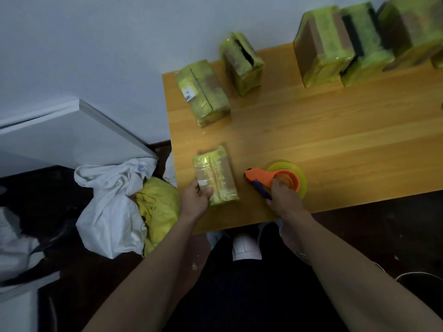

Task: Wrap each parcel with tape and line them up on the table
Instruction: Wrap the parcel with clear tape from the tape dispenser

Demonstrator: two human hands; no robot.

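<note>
at top right, blurred parcels (374,39) run off-frame.

Landmark: white sack (107,209), slumped on the dark floor (383,236), mouth open. Crumpled yellow stuff (158,202) spilling from the mouth, on the sack's right side. White board (79,137) just behind the sack, leaning against the pale wall (96,44). More white sheeting (16,250) left of the sack, at frame edge, partly dark-shadowed. White shoes (245,248) right of the sack, below the worktop edge, with black trousers (239,295) nearer the camera. Thin white cable (417,274) far right of the sack on the floor.
</note>
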